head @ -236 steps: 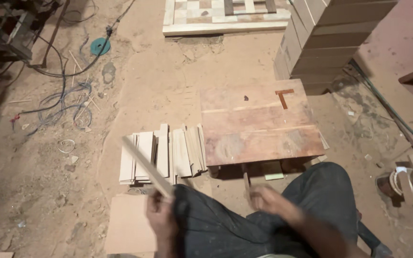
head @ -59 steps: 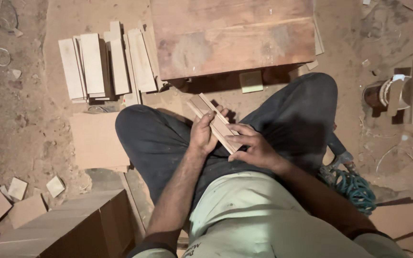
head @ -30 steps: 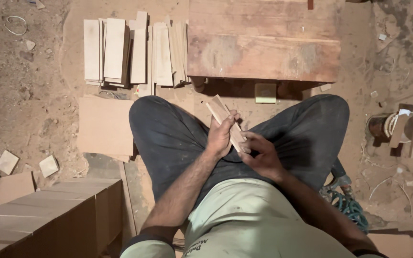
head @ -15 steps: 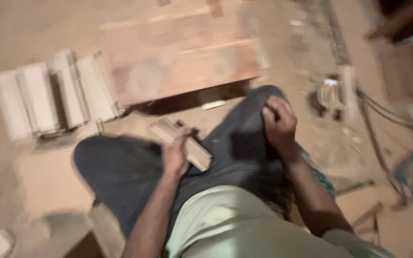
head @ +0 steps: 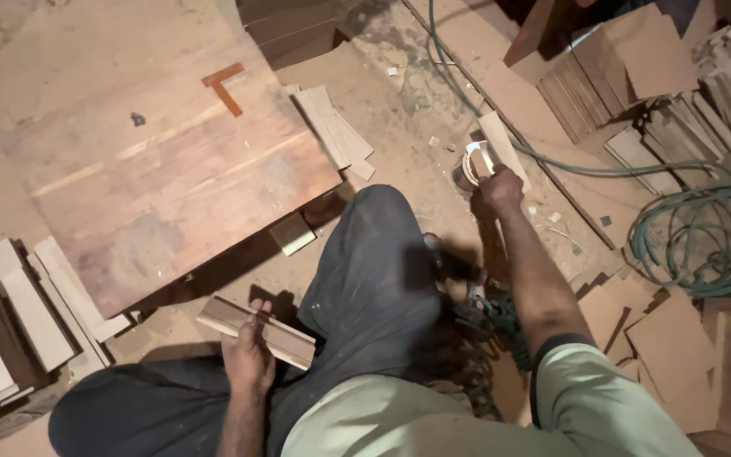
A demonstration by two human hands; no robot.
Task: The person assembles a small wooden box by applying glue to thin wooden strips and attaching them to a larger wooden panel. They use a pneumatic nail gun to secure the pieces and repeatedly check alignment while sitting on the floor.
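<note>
On my lap side, the left hand [head: 249, 355] is clamped around a short grooved wooden strip [head: 255, 331], resting above the left knee. Far to the right, my right hand [head: 501, 188] reaches a small round container [head: 470, 162] on the dusty floor [head: 399, 110]; if the fingers grip it, I cannot tell. The hands are well apart.
</note>
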